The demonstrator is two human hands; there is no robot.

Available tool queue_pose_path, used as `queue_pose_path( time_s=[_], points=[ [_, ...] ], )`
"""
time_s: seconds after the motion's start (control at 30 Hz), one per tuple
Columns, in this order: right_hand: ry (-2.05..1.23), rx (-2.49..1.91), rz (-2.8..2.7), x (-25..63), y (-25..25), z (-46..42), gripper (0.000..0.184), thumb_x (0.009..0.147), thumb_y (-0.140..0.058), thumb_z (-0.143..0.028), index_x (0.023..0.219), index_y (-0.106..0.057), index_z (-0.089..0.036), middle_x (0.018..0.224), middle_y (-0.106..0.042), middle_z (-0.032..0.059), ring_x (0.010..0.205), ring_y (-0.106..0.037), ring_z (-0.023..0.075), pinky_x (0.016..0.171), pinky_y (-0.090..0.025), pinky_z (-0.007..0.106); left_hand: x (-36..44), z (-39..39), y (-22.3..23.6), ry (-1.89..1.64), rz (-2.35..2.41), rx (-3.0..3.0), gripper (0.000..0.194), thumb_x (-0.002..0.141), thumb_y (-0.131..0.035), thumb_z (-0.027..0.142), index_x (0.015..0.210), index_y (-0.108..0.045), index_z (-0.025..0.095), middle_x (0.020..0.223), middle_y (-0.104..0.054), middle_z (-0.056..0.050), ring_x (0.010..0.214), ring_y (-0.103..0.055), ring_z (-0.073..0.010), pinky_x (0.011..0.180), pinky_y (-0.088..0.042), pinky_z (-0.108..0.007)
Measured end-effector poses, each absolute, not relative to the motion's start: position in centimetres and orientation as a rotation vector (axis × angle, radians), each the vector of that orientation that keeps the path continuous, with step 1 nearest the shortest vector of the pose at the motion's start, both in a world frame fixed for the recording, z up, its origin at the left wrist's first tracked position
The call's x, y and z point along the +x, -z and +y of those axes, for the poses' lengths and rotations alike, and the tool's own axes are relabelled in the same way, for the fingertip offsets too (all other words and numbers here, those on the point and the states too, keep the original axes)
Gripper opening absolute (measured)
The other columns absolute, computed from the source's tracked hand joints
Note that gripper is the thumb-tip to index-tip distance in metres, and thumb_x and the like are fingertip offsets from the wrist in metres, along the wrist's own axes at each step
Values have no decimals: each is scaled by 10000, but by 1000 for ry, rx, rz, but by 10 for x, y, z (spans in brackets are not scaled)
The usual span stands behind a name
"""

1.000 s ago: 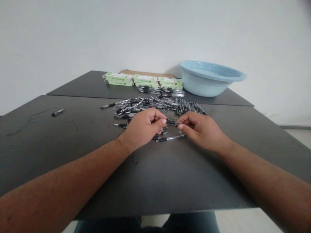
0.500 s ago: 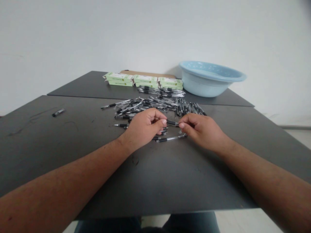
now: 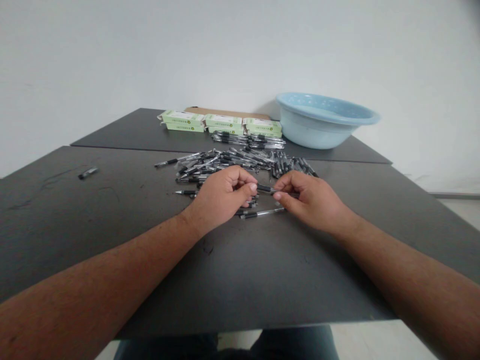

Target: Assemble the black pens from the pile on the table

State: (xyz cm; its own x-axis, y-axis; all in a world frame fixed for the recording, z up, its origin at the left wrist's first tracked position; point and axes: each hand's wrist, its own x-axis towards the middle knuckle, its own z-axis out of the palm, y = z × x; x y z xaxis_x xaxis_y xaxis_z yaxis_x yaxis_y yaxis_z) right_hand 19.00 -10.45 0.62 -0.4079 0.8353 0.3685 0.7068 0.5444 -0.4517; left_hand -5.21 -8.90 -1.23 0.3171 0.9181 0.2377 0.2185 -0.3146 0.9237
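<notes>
A pen (image 3: pixel 265 188) with a black grip is stretched between both hands, just above the table. My left hand (image 3: pixel 225 195) is closed and pinches the pen's left end between thumb and fingers. The thumb and fingers of my right hand (image 3: pixel 311 197) are closed around its other end, hiding much of that part. Beneath and behind the hands lies a loose pile of clear pens (image 3: pixel 240 159) with black grips. One single pen (image 3: pixel 262 213) lies on the table just below the fingers, its right end near my right thumb.
Bundled pens (image 3: pixel 247 140) lie in front of stacked green boxes (image 3: pixel 183 119) at the back. A light blue basin (image 3: pixel 318 130) stands to their right. A short clear-and-black piece (image 3: pixel 88 173) lies alone on the dark table (image 3: pixel 240 280), far left.
My right hand's fingers have shifted slightly left along the pen, and the thumb has straightened. My left hand keeps its hold. The view has moved very slightly.
</notes>
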Motion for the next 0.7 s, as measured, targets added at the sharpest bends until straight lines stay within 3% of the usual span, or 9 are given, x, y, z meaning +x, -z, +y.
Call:
queue_pose_path(
  time_s=[0.13, 0.3, 0.43, 0.6, 0.7],
  points=[
    [-285, -1242, -2287, 190, -7, -104, 178, 1010, -575, -333, 937, -704, -235, 841, -772, 16, 741, -688, 172, 687, -459, 285, -52, -89, 12, -1046, 1027, 1739, 174, 918, -693, 332, 976, -678, 169, 785, -742, -21, 620, -712, -129, 611, -607, -249],
    [-304, -1270, -2248, 190, -7, -104, 105, 951, -656, -321, 982, -700, -230, 826, -759, -3, 716, -677, 164, 660, -446, 273, -52, -89, 12, -1056, 1028, 1745, 169, 922, -691, 325, 983, -679, 167, 775, -736, -16, 620, -712, -125, 610, -605, -242],
    [-306, -1263, -2315, 190, -7, -105, 195, 1019, -562, -347, 947, -703, -233, 853, -770, 14, 762, -693, 176, 694, -451, 286, -52, -89, 12, -1051, 1026, 1753, 169, 927, -693, 327, 978, -679, 166, 766, -733, -16, 618, -711, -125, 601, -599, -236],
    [-313, -1270, -2267, 189, -7, -105, 116, 972, -634, -327, 980, -696, -229, 842, -762, 6, 732, -679, 169, 673, -446, 278, -53, -88, 13, -1059, 1020, 1744, 173, 926, -698, 327, 983, -685, 164, 782, -738, -22, 623, -711, -126, 614, -614, -246],
    [-308, -1238, -2318, 189, -7, -104, 204, 1024, -551, -327, 913, -691, -228, 827, -755, 10, 744, -680, 167, 689, -445, 278, -53, -88, 14, -1058, 1012, 1741, 174, 925, -701, 328, 982, -686, 164, 783, -738, -21, 625, -712, -126, 614, -618, -246]
  ],
)
